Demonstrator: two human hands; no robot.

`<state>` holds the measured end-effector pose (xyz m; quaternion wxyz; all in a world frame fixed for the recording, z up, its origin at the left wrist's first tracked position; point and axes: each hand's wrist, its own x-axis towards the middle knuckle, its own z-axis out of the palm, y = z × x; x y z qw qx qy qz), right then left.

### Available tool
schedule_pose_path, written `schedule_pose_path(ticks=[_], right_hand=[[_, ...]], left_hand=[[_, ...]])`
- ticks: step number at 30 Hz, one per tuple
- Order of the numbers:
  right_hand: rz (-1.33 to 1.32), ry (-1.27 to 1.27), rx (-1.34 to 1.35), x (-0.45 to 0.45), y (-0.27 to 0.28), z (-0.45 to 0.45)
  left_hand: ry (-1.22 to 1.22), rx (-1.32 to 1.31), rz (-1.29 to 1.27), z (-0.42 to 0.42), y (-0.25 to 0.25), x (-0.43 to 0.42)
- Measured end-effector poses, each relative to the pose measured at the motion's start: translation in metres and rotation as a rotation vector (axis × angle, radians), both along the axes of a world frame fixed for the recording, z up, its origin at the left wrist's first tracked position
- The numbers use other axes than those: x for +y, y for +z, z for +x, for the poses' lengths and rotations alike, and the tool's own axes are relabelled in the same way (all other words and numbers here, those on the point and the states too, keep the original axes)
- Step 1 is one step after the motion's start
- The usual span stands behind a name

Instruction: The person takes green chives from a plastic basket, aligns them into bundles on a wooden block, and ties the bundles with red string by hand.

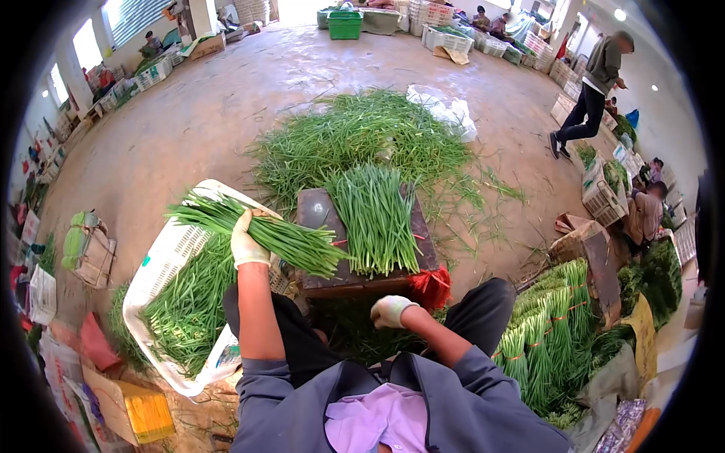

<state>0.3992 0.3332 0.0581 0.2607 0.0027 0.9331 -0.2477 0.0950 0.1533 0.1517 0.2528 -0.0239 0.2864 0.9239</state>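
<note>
My left hand (249,240), in a pale glove, is closed around a bunch of long green chive-like stalks (302,245). It is held over the gap between a white basket (142,291) and a low dark block (313,208). On the block lies a second bunch of stalks (375,219), cut ends toward me, with a red tie showing at each side. My right hand (390,311), also gloved, is curled closed in front of the block. Whatever its fingers may hold is hidden. Near it, a bundle of red ties (430,288) hangs at the block's right corner.
Loose stalks (355,136) are heaped on the floor beyond the block, beside white plastic (449,113). The basket at left holds more stalks. Tied bunches (547,325) stand at my right. A person (596,83) is on foot at the upper right; others sit along the walls.
</note>
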Motion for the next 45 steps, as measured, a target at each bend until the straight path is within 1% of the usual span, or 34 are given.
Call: schedule_pose_path(ticks=[1,2,4,6,8,9,10,13,15,16,17,18,20,21,22,24,25,27,28,29,30,32,33,34,35,36,38,40,42,43,44,45], right_hand=[[-0.065,-0.023,0.127,-0.003,0.01,0.004],[-0.246,-0.173,0.403,-0.009,0.029,-0.001],[-0.537,-0.657,0.394,-0.019,0.083,-0.017],[-0.361,-0.642,0.877,-0.021,0.094,-0.042],[-0.224,-0.642,0.927,-0.027,0.102,-0.062],[-0.122,-0.605,0.868,-0.031,0.106,-0.071],[-0.084,-0.626,0.832,-0.037,0.109,-0.078],[-0.133,-0.607,0.867,-0.033,0.09,-0.091],[-0.523,-0.63,0.955,-0.027,0.081,-0.084],[-0.665,-0.677,0.941,-0.025,0.076,-0.08],[-0.744,-0.673,0.947,-0.022,0.072,-0.075],[-0.819,-0.669,0.958,-0.018,0.069,-0.071],[-0.849,-0.682,0.955,-0.016,0.065,-0.065],[-0.881,-0.693,0.953,-0.017,0.064,-0.061],[-0.882,-0.697,0.954,-0.021,0.063,-0.059],[-0.793,-0.744,0.88,-0.031,0.07,-0.063],[-0.494,-0.651,1.061,-0.034,0.074,-0.067],[-0.341,-0.589,1.073,-0.04,0.077,-0.082],[-0.262,-0.566,1.071,-0.043,0.078,-0.089],[-0.188,-0.551,1.05,-0.045,0.081,-0.094],[-0.189,-0.552,1.053,-0.046,0.084,-0.093],[-0.1,-0.491,1.001,-0.047,0.09,-0.091],[-0.182,-0.506,0.975,-0.042,0.098,-0.085],[-0.315,-0.507,1.22,-0.033,0.097,-0.081],[-0.457,-0.664,1.137,-0.023,0.098,-0.073],[-0.594,-0.82,1.039,-0.014,0.096,-0.063],[-0.432,-0.808,1.009,0.003,0.088,-0.048],[-0.565,-0.823,0.79,0.0,0.075,-0.036],[-0.451,-0.723,0.811,-0.014,0.073,-0.035],[-0.429,-0.727,0.745,-0.02,0.072,-0.038],[-0.358,-0.781,0.81,-0.027,0.056,-0.048],[-0.291,-0.825,0.827,-0.034,0.056,-0.057]], left_hand=[[-0.068,0.045,0.052,-0.005,-0.007,-0.002],[-0.073,0.043,0.048,-0.005,-0.007,0.001],[-0.129,0.089,0.119,0.001,-0.007,0.007],[-0.17,0.125,0.149,0.013,0.001,0.013],[-0.2,0.109,0.209,0.029,0.011,0.022],[-0.278,0.189,0.284,0.032,0.011,0.024],[-0.284,0.191,0.284,0.035,0.01,0.027],[-0.294,0.214,0.215,0.038,0.009,0.026],[-0.26,0.22,0.142,0.033,0.008,0.02],[-0.245,0.217,0.105,0.033,0.006,0.017],[-0.243,0.268,0.056,0.032,0.006,0.016],[-0.246,0.265,0.055,0.032,0.006,0.016],[-0.216,0.224,0.055,0.032,0.005,0.016],[-0.237,0.264,0.055,0.031,0.005,0.015],[-0.241,0.263,0.053,0.03,0.004,0.015],[-0.265,0.098,0.223,0.029,0.005,0.022],[-0.268,0.098,0.225,0.032,0.004,0.023],[-0.264,0.281,0.086,0.047,0.013,0.026],[-0.267,0.284,0.087,0.049,0.014,0.028],[-0.291,0.369,0.046,0.05,0.013,0.03],[-0.314,0.454,0.005,0.051,0.011,0.031],[-0.272,0.457,-0.037,0.043,0.005,0.026],[-0.267,0.409,-0.013,0.041,0.007,0.023],[-0.261,0.359,0.011,0.038,0.009,0.02],[-0.195,0.29,-0.043,0.032,0.005,0.015],[-0.195,0.284,-0.045,0.033,0.006,0.011],[-0.288,0.095,0.157,0.033,0.01,0.007],[-0.307,0.11,0.166,0.03,0.007,0.009],[-0.287,0.105,0.243,0.033,0.007,0.01],[-0.307,0.082,0.287,0.035,0.008,0.012],[-0.309,0.084,0.286,0.037,0.007,0.014],[-0.302,0.135,0.28,0.039,0.005,0.016]])
